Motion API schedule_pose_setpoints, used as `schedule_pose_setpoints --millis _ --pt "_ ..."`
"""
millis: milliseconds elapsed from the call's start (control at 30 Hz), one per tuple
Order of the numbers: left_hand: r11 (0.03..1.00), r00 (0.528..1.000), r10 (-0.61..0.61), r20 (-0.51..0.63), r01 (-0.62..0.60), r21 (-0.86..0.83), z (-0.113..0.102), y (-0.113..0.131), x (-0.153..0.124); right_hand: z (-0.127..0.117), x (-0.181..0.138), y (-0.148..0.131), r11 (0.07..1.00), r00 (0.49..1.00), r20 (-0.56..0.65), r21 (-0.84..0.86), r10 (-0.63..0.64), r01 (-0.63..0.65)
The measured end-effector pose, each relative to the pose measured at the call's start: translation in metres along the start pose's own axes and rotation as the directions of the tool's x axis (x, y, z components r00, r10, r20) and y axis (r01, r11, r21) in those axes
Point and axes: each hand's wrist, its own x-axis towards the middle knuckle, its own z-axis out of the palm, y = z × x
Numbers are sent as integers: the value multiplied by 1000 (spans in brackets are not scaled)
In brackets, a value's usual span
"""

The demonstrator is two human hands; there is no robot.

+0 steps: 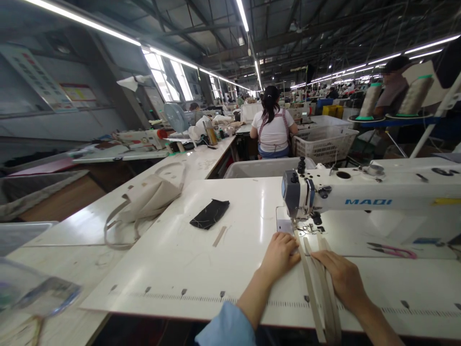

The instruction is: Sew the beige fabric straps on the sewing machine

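My left hand (280, 254) rests on the white sewing table (201, 269), fingers curled down against the left edge of the beige webbing straps (317, 283). On the other side my right hand (344, 276) lies flat over the same straps, pressing them to the table. The straps run from under the presser foot of the white sewing machine (360, 197) toward me and hang off the table's front edge. Both hands are just in front of the needle area.
A black fabric piece (210, 214) and a small beige strip (219, 236) lie left of the machine. A beige bag with handles (147, 199) sits on the adjoining table. Pink thread snips (392, 250) lie at right. A person in white sits ahead beside a basket (324, 142).
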Motion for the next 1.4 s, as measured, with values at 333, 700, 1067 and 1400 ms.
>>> schedule_pose_setpoints --millis 333,700,1067,1400 --pt "1000 1000 -3 3 3 4 0 2 0 -1 -1 1 1000 1000 25 22 17 -17" --pt "1000 1000 12 -17 -12 6 2 -1 1 2 0 0 999 1000 15 33 19 -20" --pt "1000 1000 21 -11 -22 -11 1 -3 2 2 2 0 999 999 26 42 24 -25" --pt "997 998 -54 -30 56 60 2 -3 4 1 10 -8 996 998 44 84 33 -37"
